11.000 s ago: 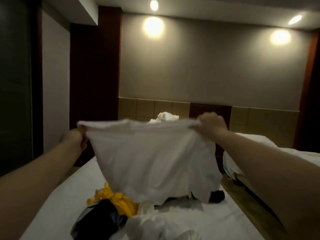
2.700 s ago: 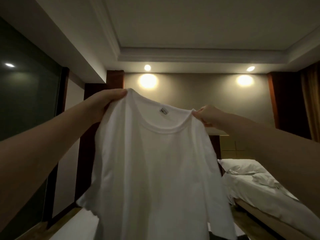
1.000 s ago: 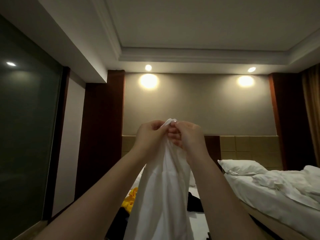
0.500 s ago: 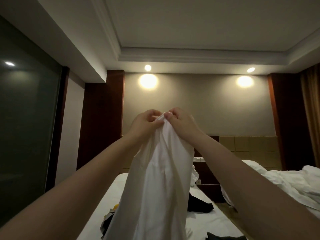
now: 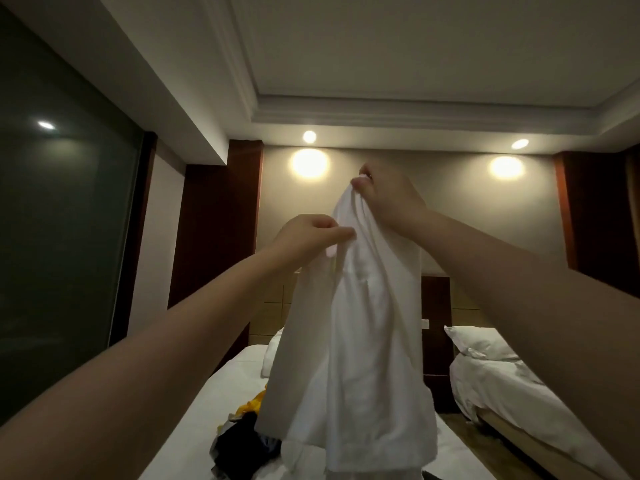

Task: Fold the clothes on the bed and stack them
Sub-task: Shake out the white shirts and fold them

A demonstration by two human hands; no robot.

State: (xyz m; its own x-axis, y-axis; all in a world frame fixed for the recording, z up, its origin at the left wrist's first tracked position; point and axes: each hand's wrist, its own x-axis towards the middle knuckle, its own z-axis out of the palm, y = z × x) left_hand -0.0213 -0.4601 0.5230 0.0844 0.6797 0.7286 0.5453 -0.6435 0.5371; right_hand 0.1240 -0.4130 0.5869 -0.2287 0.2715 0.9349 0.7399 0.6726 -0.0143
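Note:
A white t-shirt (image 5: 349,358) hangs in the air in front of me, folded lengthwise in half. My right hand (image 5: 388,199) pinches its top, high up. My left hand (image 5: 308,237) sits lower and to the left, pinching the shirt's left edge. Below the shirt, on the white bed (image 5: 207,410), lies a heap of clothes: a yellow garment (image 5: 252,407) and a dark one (image 5: 242,445). The shirt hides the rest of the heap.
A second bed (image 5: 512,393) with a rumpled white cover and a pillow (image 5: 481,344) stands to the right, across a narrow wooden floor gap. A dark glass wall (image 5: 62,237) runs along the left. A headboard and a white pillow (image 5: 270,358) lie beyond the shirt.
My hands held the shirt's top together half a second ago. Now the right hand has risen with the top and the left has slid down to the edge.

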